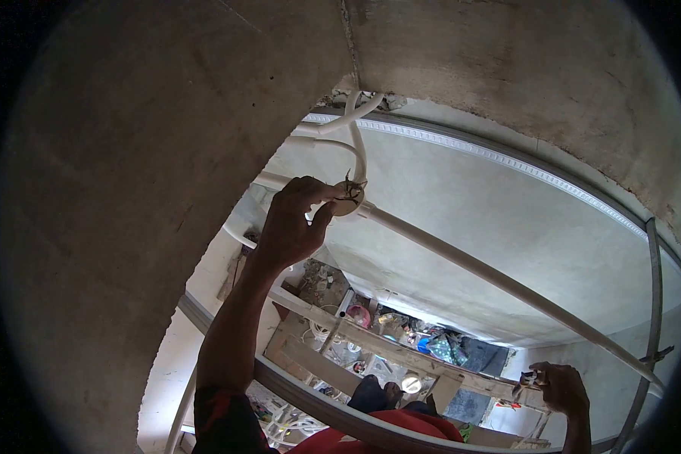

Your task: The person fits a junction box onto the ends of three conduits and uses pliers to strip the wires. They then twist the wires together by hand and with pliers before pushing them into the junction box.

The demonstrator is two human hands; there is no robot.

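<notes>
A round white junction box (pixel 349 204) sits where several pale plastic conduits meet, and short dark wires (pixel 348 188) stick out of it. My left hand (pixel 299 219) is raised to the box, thumb and forefinger pinched at the wires by its left side. Exactly which strand is between the fingertips is hard to see. Lower and to the right, my right hand (pixel 566 390) is closed around a small object (pixel 533 378) with dark and light parts, too small to name. It is held well apart from the box.
A long conduit (pixel 469 261) runs from the box to the lower right, near a dark metal bar (pixel 653 295). A metal channel (pixel 333 408) crosses before my body. Wooden planks (pixel 378 340) lie below, with a pink bucket (pixel 358 315) and clutter on the floor.
</notes>
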